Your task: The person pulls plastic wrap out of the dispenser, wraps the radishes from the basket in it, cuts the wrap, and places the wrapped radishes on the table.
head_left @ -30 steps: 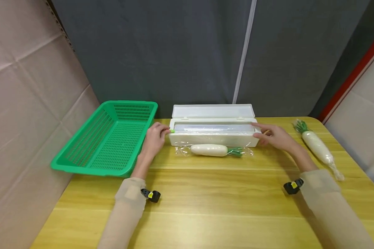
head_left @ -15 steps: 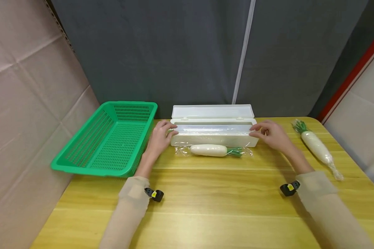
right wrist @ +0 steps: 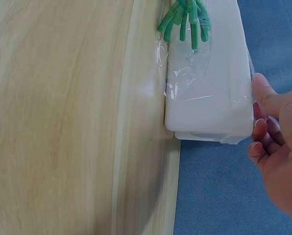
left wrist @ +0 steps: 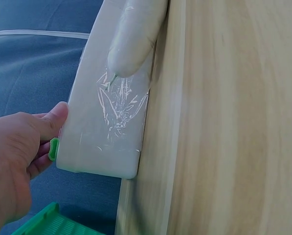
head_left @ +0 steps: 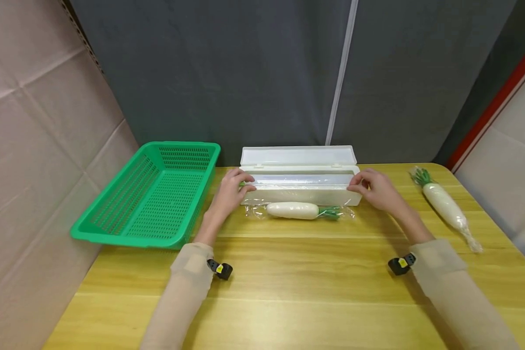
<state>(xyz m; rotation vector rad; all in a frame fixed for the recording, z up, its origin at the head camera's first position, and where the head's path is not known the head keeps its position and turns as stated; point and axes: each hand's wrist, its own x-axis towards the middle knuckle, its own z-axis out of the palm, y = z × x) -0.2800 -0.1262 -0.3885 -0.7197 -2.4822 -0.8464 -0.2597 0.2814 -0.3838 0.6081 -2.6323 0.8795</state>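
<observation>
A white cling film dispenser (head_left: 301, 195) stands at the back of the table, its lid (head_left: 298, 156) raised. Clear cling film (left wrist: 121, 115) hangs over its front. Along the front, a white radish (head_left: 293, 210) with green stalks lies across the film. My left hand (head_left: 229, 192) pinches the film edge at the dispenser's left end, thumb on top. Beside those fingers sits the green cutter slider (left wrist: 54, 149). At the opposite end, my right hand (head_left: 374, 188) pinches the film edge between thumb and forefinger, other fingers curled beneath (right wrist: 265, 137).
To the left stands a green slotted basket (head_left: 135, 239). A second radish (head_left: 446, 206), wrapped in film, lies at the right side of the wooden table (head_left: 306, 287). A grey curtain (head_left: 223, 73) closes off the back.
My left hand has moved right from the green slider to the film edge. My right hand has shifted slightly left, its thumb and forefinger closing together. Dispenser and radishes have stayed put.
</observation>
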